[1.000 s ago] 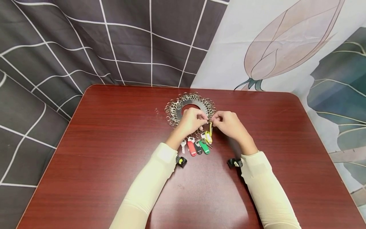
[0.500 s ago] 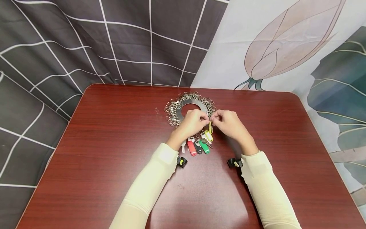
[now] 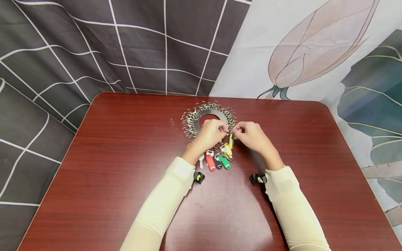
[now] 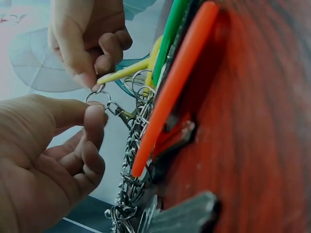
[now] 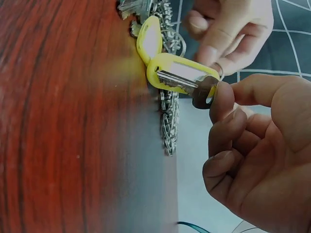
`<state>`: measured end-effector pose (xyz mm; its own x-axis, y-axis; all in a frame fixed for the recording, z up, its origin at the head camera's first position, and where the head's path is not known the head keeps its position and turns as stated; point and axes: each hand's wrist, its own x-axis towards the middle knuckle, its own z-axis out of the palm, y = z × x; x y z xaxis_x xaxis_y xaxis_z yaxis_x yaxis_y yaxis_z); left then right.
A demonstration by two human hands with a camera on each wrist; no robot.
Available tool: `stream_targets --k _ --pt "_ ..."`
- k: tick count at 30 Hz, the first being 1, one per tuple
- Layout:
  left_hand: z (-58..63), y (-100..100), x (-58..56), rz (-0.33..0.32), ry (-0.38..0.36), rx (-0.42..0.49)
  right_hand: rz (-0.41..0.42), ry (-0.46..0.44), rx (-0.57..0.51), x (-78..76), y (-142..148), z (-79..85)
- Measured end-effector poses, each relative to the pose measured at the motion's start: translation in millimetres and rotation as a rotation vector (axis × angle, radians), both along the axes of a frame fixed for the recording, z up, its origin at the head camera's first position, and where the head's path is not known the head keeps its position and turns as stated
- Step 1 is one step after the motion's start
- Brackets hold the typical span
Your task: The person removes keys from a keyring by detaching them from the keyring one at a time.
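Note:
My left hand [image 3: 211, 133] pinches a split key ring [image 4: 110, 97] between thumb and index finger. A small clasp [image 4: 125, 116] links that ring to the metal chain of rings. My right hand [image 3: 252, 136] faces it, fingertips close to the left ones, and pinches the ends of a yellow key tag [image 5: 170, 62] and a dark-headed key [image 5: 202, 95], both hanging from the fingers. Another yellow tag [image 5: 149, 40] hangs beside them. Below my left hand lie a red tag [image 3: 210, 162], a black tag [image 3: 217, 162], a green tag [image 3: 224, 161] and a silver key [image 3: 201, 160].
A flat grey metal hoop [image 3: 196, 122], edged all round with small clasps and split rings, lies on the reddish wooden table [image 3: 132, 157]. Behind the table's far edge hang a dark checked cloth [image 3: 141, 45] and a pale floral cloth [image 3: 251, 62].
My hands come closer together at half a second ago, then part slightly. The yellow tag shifts a little under the right fingers. The hoop stays where it is.

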<state>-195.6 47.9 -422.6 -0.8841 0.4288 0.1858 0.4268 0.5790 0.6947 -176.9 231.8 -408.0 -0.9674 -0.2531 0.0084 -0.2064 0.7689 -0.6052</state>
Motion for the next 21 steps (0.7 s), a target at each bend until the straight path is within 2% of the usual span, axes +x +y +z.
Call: stream_targets --k 7,12,15,21 --pt "0.6 2.5 3.0 -0.060 0.017 -0.067 0.015 0.004 0.001 -0.8 -0.4 0.9" --pt "3.0 3.1 2.9 -0.068 0.033 -0.102 0.023 0.024 0.005 0.8 -3.1 4.6" --pt "3.3 2.9 1.8 -0.052 -0.013 -0.066 0.023 0.043 0.018 1.5 -3.9 4.9" --pt "3.3 1.9 2.6 0.004 -0.200 0.078 0.026 0.072 0.052 1.7 -4.1 4.0"
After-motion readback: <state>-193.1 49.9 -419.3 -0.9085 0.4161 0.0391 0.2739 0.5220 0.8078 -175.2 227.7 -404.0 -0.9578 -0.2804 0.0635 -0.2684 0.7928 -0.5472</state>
